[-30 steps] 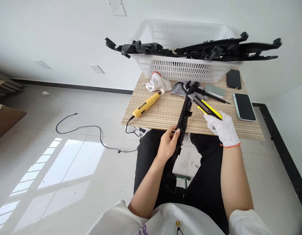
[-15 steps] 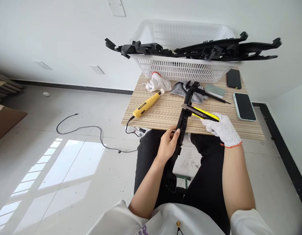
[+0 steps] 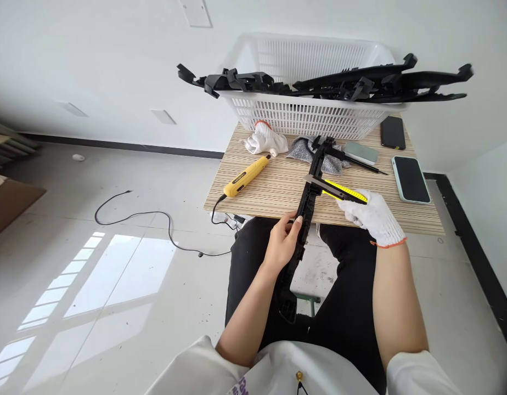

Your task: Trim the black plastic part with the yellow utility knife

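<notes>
A long black plastic part (image 3: pixel 306 206) slants from the tabletop down over my lap. My bare left hand (image 3: pixel 285 237) is closed round it near the table's front edge. In a white glove with an orange cuff, my right hand (image 3: pixel 371 214) grips a yellow and black utility knife (image 3: pixel 344 191). The knife's blade lies across the upper half of the part, its tip pointing left. Under the part's far end is a grey cloth (image 3: pixel 302 149). Left of the part, a yellow corded tool (image 3: pixel 246 175) rests on the table.
A white basket (image 3: pixel 303 115) at the back holds several black parts (image 3: pixel 360 82) that overhang its sides. On the wooden table (image 3: pixel 270 200) are a crumpled white glove (image 3: pixel 265 140), a grey-green case (image 3: pixel 361 152), a black phone (image 3: pixel 392 132) and a pale-framed phone (image 3: pixel 410 179).
</notes>
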`<state>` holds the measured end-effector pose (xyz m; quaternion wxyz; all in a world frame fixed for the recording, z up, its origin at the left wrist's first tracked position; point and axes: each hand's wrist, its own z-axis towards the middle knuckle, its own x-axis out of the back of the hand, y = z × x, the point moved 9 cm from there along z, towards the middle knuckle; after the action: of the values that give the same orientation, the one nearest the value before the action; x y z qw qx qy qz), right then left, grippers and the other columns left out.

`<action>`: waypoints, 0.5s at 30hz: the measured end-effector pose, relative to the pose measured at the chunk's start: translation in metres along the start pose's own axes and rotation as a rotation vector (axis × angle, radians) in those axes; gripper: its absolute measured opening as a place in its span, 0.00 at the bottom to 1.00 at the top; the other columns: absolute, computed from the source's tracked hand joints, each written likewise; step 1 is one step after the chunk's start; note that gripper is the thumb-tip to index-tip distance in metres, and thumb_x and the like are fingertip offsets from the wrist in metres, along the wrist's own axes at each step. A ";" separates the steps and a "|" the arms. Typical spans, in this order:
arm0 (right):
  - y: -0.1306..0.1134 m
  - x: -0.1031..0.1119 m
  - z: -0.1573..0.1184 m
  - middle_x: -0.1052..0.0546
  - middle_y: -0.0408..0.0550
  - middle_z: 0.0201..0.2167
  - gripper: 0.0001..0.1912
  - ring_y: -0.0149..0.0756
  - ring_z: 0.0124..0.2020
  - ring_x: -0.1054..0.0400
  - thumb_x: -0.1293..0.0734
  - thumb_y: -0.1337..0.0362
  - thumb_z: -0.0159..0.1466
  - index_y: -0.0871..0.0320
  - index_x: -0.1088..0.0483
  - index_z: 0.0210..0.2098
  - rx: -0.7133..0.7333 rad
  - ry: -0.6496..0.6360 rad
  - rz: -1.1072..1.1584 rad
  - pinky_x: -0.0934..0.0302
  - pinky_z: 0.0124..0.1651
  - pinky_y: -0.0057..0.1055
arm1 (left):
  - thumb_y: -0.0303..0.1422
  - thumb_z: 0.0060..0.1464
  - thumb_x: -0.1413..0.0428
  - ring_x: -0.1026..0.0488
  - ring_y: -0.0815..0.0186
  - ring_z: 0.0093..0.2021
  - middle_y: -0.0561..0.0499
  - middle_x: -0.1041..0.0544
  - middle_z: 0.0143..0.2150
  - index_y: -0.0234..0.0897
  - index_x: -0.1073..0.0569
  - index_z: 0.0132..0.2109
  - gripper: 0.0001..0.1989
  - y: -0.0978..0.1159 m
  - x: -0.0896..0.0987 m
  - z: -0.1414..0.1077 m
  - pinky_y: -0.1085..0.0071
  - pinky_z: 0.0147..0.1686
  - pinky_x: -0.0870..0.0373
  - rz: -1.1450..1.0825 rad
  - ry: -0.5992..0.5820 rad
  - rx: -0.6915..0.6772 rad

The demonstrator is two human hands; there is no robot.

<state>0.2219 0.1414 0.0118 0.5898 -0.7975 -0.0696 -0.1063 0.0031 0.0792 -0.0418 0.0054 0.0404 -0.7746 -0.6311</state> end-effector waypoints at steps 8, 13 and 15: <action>-0.001 0.002 -0.001 0.37 0.37 0.14 0.14 0.24 0.14 0.49 0.26 0.58 0.52 0.57 0.31 0.32 0.028 0.013 0.047 0.58 0.13 0.22 | 0.48 0.59 0.46 0.29 0.68 0.20 0.57 0.31 0.21 0.39 0.29 0.48 0.19 0.000 -0.002 0.001 0.75 0.19 0.34 0.006 -0.035 -0.003; -0.002 0.006 -0.001 0.38 0.36 0.14 0.13 0.23 0.13 0.51 0.27 0.57 0.54 0.56 0.33 0.29 0.049 0.017 0.084 0.60 0.13 0.23 | 0.48 0.59 0.46 0.29 0.68 0.20 0.57 0.31 0.21 0.39 0.29 0.48 0.19 0.000 -0.002 0.001 0.76 0.19 0.35 0.015 -0.030 -0.008; -0.002 0.008 -0.002 0.38 0.36 0.14 0.14 0.24 0.14 0.50 0.27 0.57 0.53 0.57 0.33 0.30 0.048 0.023 0.081 0.60 0.13 0.23 | 0.48 0.59 0.47 0.30 0.69 0.19 0.58 0.32 0.21 0.39 0.28 0.48 0.19 0.000 -0.002 0.000 0.76 0.19 0.35 0.023 -0.031 -0.010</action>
<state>0.2290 0.1404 0.0162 0.6131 -0.7842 -0.0330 -0.0897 0.0049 0.0798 -0.0415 0.0007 0.0218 -0.7718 -0.6354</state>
